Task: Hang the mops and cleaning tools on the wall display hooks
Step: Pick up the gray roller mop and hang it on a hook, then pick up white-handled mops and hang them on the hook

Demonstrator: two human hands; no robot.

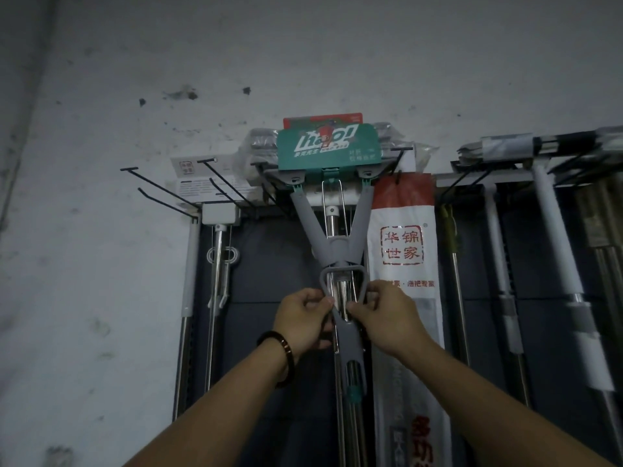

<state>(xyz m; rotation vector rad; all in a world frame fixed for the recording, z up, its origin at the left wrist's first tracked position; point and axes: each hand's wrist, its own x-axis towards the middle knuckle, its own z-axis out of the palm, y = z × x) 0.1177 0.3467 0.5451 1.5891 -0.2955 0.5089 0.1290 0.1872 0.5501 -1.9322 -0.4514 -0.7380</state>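
I'm looking up at a stained grey-white wall [337, 55], and below it the dark display panel [269, 298] fills the middle and right of the view. Along the panel's top edge runs a row of black wire hooks [161, 190]; the ones on the far left stick out bare. Dead centre hangs the grey mop [332, 237], head up, its two grey arms spreading in a V to the sponge head, which sits up among the hooks — whether it actually rests on one I can't tell. A teal label card [328, 146] with white lettering covers that head. Just right of the mop hangs a white bagged mop [403, 264] with red characters printed on it, and further right are white-handled tools [556, 247] leaning across the panel. On the left, a slim steel-handled mop [217, 264] hangs under a small white box.

Now the hands, both raised. My left hand [305, 320], beaded bracelet [278, 348] at the wrist, pinches the left side of the mop's grey squeeze-lever loop. My right hand [384, 316] grips the right side of the same loop, fingers curled tight round it, thumbs nearly meeting at the shaft.
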